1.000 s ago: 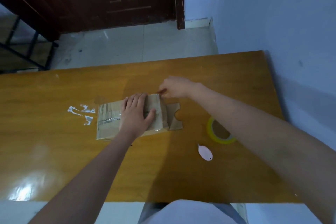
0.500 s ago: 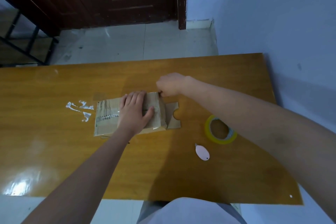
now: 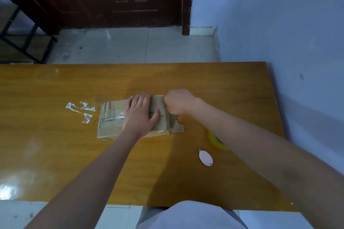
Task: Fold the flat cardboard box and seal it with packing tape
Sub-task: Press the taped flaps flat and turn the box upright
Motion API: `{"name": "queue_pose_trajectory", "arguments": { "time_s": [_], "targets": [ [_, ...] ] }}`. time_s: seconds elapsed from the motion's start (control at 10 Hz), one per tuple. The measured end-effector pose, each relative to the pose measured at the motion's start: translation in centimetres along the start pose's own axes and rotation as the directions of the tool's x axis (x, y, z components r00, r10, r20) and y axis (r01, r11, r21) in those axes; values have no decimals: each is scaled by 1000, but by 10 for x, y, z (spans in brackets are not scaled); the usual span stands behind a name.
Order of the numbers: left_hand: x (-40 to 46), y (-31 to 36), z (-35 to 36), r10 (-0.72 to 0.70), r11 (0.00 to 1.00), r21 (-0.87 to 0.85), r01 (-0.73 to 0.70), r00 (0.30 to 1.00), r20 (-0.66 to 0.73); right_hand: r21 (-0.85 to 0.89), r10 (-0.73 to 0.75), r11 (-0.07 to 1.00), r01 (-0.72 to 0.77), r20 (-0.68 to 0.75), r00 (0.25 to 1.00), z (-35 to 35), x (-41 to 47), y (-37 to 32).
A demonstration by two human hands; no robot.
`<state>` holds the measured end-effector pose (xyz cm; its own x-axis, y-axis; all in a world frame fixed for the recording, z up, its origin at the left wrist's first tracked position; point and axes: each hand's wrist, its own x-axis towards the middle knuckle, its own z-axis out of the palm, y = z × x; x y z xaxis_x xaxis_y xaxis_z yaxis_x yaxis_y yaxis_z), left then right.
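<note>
A small flat cardboard box (image 3: 109,119) with old tape on it lies in the middle of the wooden table (image 3: 55,154). My left hand (image 3: 139,115) rests flat on top of it, fingers spread, pressing it down. My right hand (image 3: 178,101) is curled into a fist at the box's right end, where it pinches the edge; what exactly it grips is hidden. A notched flap (image 3: 179,126) sticks out from under the right end. A yellow roll of packing tape (image 3: 216,140) lies to the right, mostly hidden behind my right forearm.
A small pink cutter (image 3: 205,157) lies on the table near the front right. Scraps of clear tape (image 3: 80,109) stick to the wood left of the box. A blue wall borders the table's right side; a dark door stands beyond the tiled floor.
My right hand has slid a little toward me along the box's right end. My right forearm now covers most of the tape roll. The left hand stays on the box.
</note>
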<state>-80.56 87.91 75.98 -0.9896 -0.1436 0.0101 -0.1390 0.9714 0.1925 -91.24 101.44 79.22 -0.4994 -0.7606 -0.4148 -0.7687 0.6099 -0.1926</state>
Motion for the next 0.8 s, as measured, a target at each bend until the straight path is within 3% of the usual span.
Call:
{"name": "queue_pose_trajectory", "arguments": {
  "time_s": [0.1,0.2,0.4,0.5,0.6,0.8],
  "targets": [
    [0,0,-1,-1,1000,-9,1,1000,9,-7,-27,1000,26,-81,996,6,-13,1],
    [0,-1,-1,3,1000,-15,-3,1000,24,159,73,987,-33,-250,965,21,-37,6],
    [-1,-3,-2,17,1000,-24,-17,1000,23,602,212,798,-7,-269,939,58,-72,-16],
    [-1,-3,-2,21,1000,-11,-21,999,24,630,236,777,-23,-258,937,68,-72,-35],
    [-1,-3,-1,21,1000,-11,-21,1000,19,564,291,823,-66,-319,902,78,-62,-54],
    [-1,-3,0,22,1000,-3,-22,1000,12,374,263,924,-83,-463,846,79,-54,-54]
  ]
}}
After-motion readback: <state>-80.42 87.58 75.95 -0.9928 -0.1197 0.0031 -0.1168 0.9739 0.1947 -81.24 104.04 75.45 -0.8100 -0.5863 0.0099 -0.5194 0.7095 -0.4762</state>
